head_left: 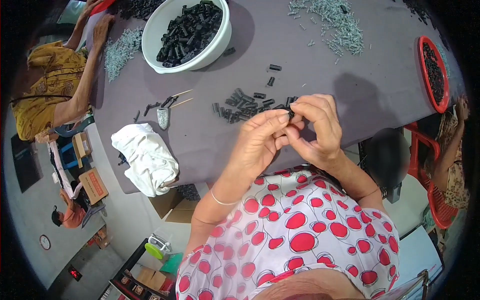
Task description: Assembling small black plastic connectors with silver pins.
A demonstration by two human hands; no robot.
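Note:
Both hands meet over the near part of the grey table. My left hand [264, 131] pinches a small black plastic part [291, 114] between thumb and fingers. From the other side, my right hand [318, 127] closes its fingertips on the same part, mostly hiding it. Just beyond them lies a loose group of short black cylindrical pieces [243, 104], some partly behind the hands. Two more black pieces [270, 81] rest a little farther off.
A white bowl [226, 36] full of black parts stands at the far left. Metal springs [341, 25] are heaped at the back. A red tray [420, 65] sits at right; a white cloth [142, 155] lies left, near a grey stone-like piece [162, 119] and sticks. Other people sit at both sides.

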